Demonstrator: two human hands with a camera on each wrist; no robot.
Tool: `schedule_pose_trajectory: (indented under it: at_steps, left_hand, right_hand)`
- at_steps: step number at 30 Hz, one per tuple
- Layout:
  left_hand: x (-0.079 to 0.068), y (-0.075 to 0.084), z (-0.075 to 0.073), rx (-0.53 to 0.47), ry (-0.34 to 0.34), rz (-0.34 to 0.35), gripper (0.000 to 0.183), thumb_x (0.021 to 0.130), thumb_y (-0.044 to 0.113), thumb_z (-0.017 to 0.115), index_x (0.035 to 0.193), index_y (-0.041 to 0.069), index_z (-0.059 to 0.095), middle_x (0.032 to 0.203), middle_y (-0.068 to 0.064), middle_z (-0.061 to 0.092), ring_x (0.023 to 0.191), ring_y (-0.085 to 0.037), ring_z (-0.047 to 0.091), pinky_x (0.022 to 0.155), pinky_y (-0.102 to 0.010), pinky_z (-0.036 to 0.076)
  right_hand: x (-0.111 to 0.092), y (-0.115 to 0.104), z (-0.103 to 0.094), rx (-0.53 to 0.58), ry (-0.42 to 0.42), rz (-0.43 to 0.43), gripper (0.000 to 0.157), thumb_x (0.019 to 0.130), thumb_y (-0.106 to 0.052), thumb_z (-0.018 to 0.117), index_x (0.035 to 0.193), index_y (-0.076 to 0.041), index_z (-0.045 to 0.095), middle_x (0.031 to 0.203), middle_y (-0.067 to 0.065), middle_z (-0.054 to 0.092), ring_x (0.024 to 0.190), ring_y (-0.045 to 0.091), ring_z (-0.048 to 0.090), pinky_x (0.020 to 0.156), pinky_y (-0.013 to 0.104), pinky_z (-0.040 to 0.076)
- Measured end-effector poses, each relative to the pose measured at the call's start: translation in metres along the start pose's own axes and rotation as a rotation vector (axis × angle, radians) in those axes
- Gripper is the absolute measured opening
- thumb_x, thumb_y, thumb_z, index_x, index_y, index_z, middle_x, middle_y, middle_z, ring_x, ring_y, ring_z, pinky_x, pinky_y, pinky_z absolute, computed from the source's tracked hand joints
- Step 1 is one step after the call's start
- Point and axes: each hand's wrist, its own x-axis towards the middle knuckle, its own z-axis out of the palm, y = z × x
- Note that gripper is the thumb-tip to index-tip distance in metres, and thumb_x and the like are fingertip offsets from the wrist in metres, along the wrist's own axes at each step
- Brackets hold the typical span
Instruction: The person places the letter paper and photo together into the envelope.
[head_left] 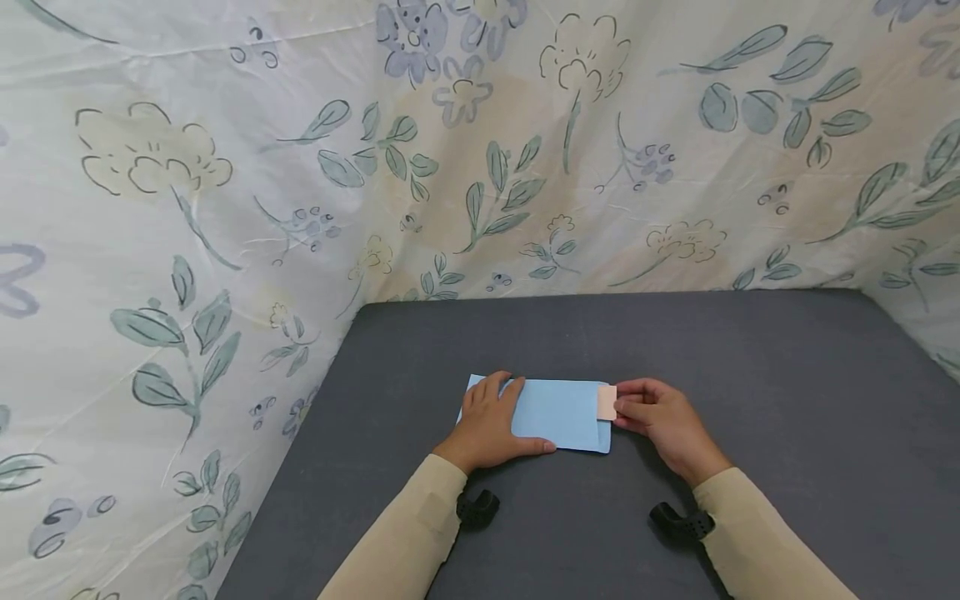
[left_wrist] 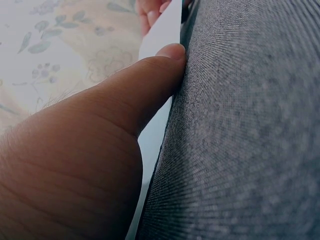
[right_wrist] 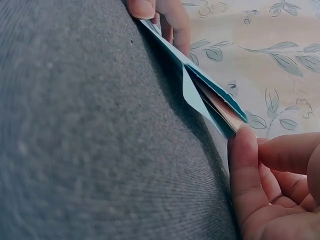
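Observation:
A light blue envelope [head_left: 558, 412] lies lengthwise on the dark grey table, its mouth at the right end. My left hand [head_left: 487, 429] rests spread over its left part, the thumb [left_wrist: 150, 75] along the near edge. From the mouth pokes a pale pink piece of paper [head_left: 606, 402]. My right hand [head_left: 663, 425] pinches that paper between thumb and fingers at its outer end. In the right wrist view the envelope's layers [right_wrist: 197, 100] gape apart, with the pink paper [right_wrist: 220, 106] between them. How far it reaches inside is hidden.
Dark grey cloth [head_left: 787, 417] covers the table around the envelope. A white curtain [head_left: 465, 192] with flowers and leaves hangs behind and at the sides. Black curved wrist mounts [head_left: 477, 508] sit at both cuffs of the beige sleeves [head_left: 405, 533].

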Motion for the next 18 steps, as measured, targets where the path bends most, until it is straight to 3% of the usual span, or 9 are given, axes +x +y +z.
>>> schedule_pose_trajectory:
  at_steps: [18]
  left_hand:
    - [-0.004, -0.003, -0.005, -0.012, -0.003, 0.011, 0.118, 0.082, 0.083, 0.078, 0.172, 0.018, 0.037, 0.17, -0.009, 0.03, 0.156, -0.035, 0.026, 0.126, -0.062, 0.017]
  right_hand:
    - [-0.005, -0.001, 0.015, 0.022, 0.003, -0.017, 0.039, 0.11, 0.0, 0.065, 0.144, 0.014, 0.054, 0.119, 0.023, 0.063, 0.099, 0.021, 0.071, 0.09, 0.031, 0.061]
